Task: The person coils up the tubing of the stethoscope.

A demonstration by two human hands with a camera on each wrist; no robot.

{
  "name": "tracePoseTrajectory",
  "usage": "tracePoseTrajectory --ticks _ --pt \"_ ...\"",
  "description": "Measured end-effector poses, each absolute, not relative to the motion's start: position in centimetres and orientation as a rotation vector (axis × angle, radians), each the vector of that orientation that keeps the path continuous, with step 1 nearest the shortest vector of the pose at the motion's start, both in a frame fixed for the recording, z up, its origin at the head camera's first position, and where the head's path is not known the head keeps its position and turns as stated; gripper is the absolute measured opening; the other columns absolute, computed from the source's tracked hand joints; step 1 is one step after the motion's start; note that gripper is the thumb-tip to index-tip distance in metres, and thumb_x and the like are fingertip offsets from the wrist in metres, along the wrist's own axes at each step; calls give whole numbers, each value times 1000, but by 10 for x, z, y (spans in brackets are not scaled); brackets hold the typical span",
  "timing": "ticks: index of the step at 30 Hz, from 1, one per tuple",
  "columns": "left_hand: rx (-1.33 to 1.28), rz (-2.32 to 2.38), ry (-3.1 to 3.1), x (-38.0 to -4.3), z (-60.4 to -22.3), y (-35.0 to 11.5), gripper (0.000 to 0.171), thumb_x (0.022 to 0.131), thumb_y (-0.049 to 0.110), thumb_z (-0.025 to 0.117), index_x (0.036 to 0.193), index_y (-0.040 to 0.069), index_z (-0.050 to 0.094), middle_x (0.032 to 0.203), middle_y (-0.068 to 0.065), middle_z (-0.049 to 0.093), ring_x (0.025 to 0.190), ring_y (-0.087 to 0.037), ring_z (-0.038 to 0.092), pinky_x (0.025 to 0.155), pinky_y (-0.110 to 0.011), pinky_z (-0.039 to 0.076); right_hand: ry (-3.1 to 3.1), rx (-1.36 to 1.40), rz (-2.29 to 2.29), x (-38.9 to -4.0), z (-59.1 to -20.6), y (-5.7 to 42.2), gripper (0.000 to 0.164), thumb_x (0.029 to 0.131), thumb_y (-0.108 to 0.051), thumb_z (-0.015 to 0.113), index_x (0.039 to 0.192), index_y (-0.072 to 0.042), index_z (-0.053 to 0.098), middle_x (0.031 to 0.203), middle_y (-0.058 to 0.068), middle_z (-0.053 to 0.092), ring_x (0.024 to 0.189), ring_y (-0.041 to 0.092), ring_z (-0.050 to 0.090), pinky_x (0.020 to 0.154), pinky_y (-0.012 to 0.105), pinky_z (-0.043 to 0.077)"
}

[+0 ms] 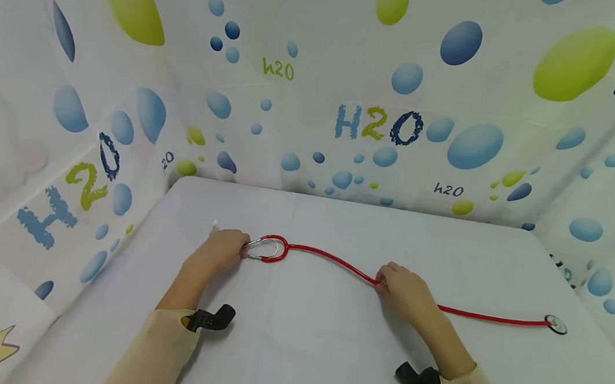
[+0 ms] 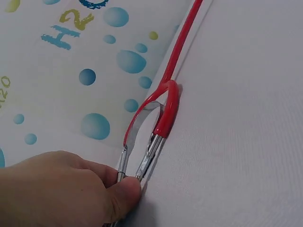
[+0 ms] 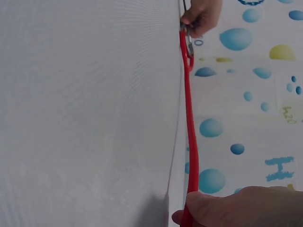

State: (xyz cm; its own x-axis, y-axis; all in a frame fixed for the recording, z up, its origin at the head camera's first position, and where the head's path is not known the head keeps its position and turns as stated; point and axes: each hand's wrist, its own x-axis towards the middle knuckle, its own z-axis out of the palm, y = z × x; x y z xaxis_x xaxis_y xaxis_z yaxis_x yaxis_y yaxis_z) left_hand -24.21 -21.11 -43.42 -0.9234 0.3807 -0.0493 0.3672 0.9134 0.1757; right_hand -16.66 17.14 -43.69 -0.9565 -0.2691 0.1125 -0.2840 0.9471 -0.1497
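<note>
A stethoscope with red tubing (image 1: 337,259) stretches from left to right over the white table. My left hand (image 1: 222,248) grips its metal ear tubes (image 2: 144,161) between thumb and fingers, and one ear tip shows past the hand in the head view. My right hand (image 1: 408,291) pinches the red tube about midway along, thumb on one side in the right wrist view. Beyond that hand the tube runs on to the round chest piece (image 1: 557,324), which lies at the table's right side. The left hand covers part of the ear tubes.
A white cloth (image 1: 294,343) covers the table. Behind and beside it stand white walls (image 1: 323,87) printed with blue and green drops and H2O lettering. Each wrist carries a black camera mount (image 1: 212,319).
</note>
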Motion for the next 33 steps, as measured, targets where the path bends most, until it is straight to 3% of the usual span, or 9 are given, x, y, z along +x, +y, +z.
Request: tracePoseTrajectory --ticks 10,17,25,33 --pt "666 306 2883 -242 -405 -193 4 88 12 54 85 12 52 70 1 51 65 -14 45 59 -26 36 -2996 237 388 -178 -420 191 21 86 -15 59 105 -10 52 86 3 62 67 16 52 64 33 48" --pt "833 642 2924 -231 -393 -173 3 90 13 54 91 12 51 70 1 54 64 -10 46 59 -23 39 -2919 250 401 -179 -423 208 34 87 -12 57 120 -19 55 89 4 61 67 18 53 58 32 47" --pt "830 722 3078 -212 -374 -149 9 90 15 53 98 13 51 75 3 56 67 -10 49 62 -23 43 -3101 345 306 -174 -432 181 37 86 -14 59 122 -25 57 86 0 59 70 15 52 63 31 48" --pt "983 667 3212 -204 -374 -132 11 83 13 64 86 10 53 68 3 61 55 -7 48 52 -18 41 -3182 630 250 -145 -423 131 37 85 -17 60 120 -27 58 84 -5 58 71 11 51 66 28 47"
